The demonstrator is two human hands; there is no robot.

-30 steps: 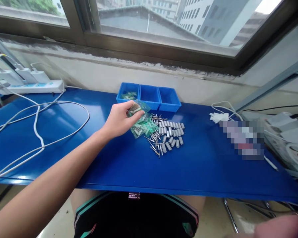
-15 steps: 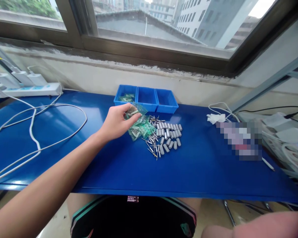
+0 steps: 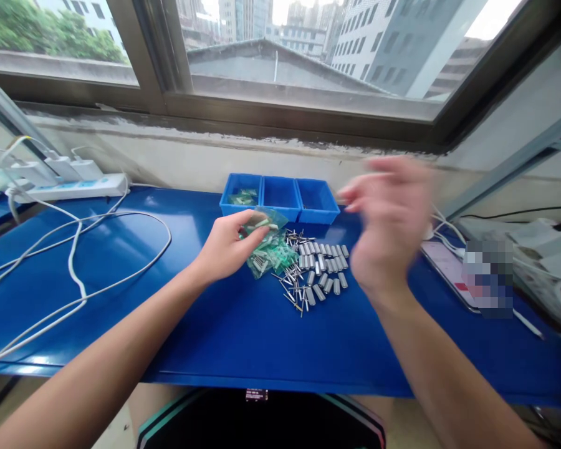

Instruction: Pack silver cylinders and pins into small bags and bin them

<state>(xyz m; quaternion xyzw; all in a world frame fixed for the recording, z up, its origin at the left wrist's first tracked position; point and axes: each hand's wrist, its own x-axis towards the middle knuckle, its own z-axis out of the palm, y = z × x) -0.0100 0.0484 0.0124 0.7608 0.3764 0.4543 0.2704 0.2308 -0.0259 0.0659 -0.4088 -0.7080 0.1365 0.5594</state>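
My left hand (image 3: 224, 249) pinches a small clear bag (image 3: 262, 223) with green and metal parts inside, just above a pile of similar bags (image 3: 271, 257) on the blue table (image 3: 243, 330). To the right of that pile lie several small silver cylinders (image 3: 325, 265) and thin metal pins (image 3: 293, 288). My right hand (image 3: 390, 224) hangs blurred in the air above the table, right of the cylinders, fingers spread and holding nothing.
Three joined blue bins (image 3: 280, 198) stand at the table's back; the left one holds green parts. A white power strip (image 3: 75, 186) and loose white cables (image 3: 75, 262) lie at the left. A phone (image 3: 449, 268) and a pixelated patch lie at the right.
My right hand has risen from below the table's edge into view above the table, moving fast. My left hand still holds the bag in about the same place.
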